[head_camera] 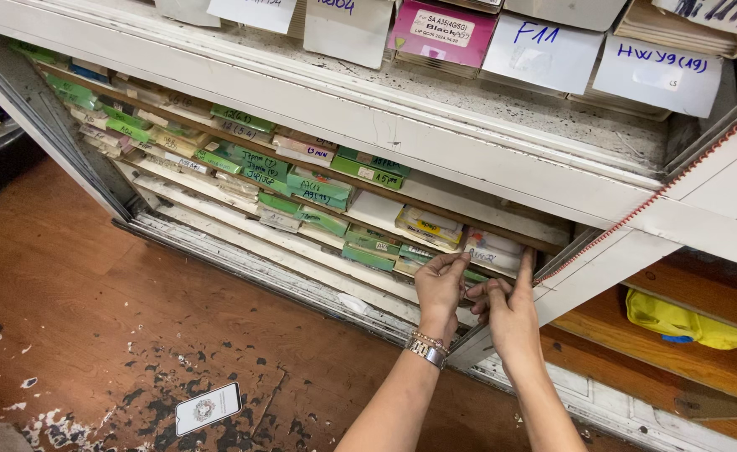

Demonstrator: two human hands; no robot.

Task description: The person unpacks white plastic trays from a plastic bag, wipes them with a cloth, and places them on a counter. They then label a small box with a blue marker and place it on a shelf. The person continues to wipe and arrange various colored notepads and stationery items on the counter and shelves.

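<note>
Box: white flat box (492, 251) lies at the right end of the low shelf (318, 251), beside green boxes (318, 197).
Handling: looks light, stiff cardboard; best pinched by its front edge.
Left hand (440, 289): fingers curled on the box front.
Right hand (509, 311): fingertips touching it, loosely bent.

Your fingers (461, 261) hide the box beneath them; the yellow object (682, 322) sits partly behind the cabinet frame (603, 268).
</note>
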